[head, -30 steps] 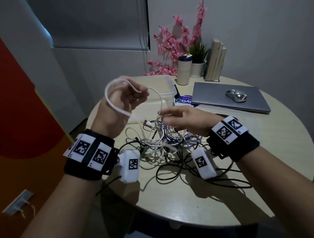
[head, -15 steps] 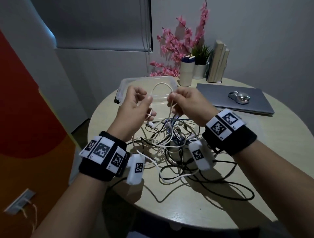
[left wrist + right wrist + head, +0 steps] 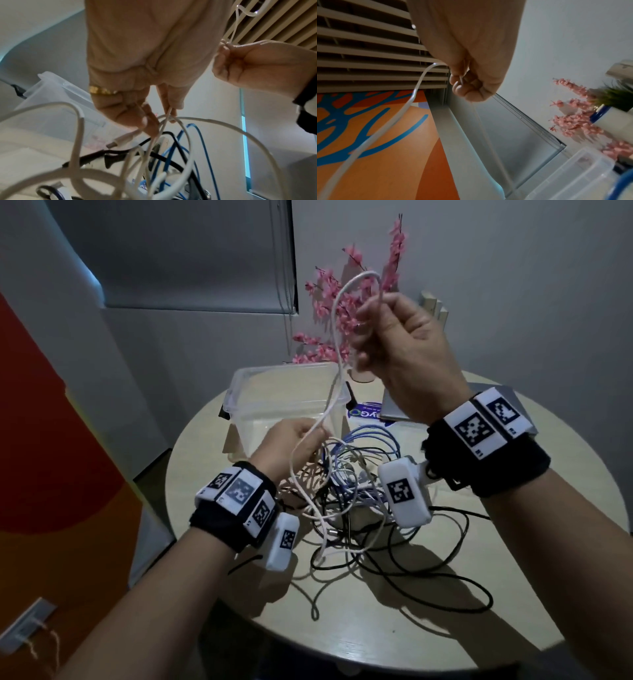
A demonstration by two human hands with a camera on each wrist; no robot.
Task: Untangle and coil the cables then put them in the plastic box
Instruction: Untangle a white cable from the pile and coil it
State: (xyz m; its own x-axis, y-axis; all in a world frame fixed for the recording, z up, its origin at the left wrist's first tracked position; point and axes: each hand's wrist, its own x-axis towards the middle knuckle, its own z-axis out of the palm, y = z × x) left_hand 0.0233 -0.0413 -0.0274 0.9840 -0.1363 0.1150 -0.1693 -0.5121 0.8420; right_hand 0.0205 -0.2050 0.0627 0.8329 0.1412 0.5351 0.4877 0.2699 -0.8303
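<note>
A tangle of white, blue and black cables lies in the middle of the round table. My right hand is raised high and grips a loop of a thin white cable, which arcs over its fingers. That white cable runs down to my left hand, which pinches it just above the tangle. The left fingers close on it in the left wrist view. The clear plastic box stands open behind the left hand.
Pink artificial flowers and books stand at the table's back. A grey laptop lies behind the right wrist. A black cable loop spreads toward the front right. An orange wall is on the left.
My right hand has risen high above the table, drawing the white cable up out of the tangle. My left hand has dropped lower, toward the pile, still holding the cable.
</note>
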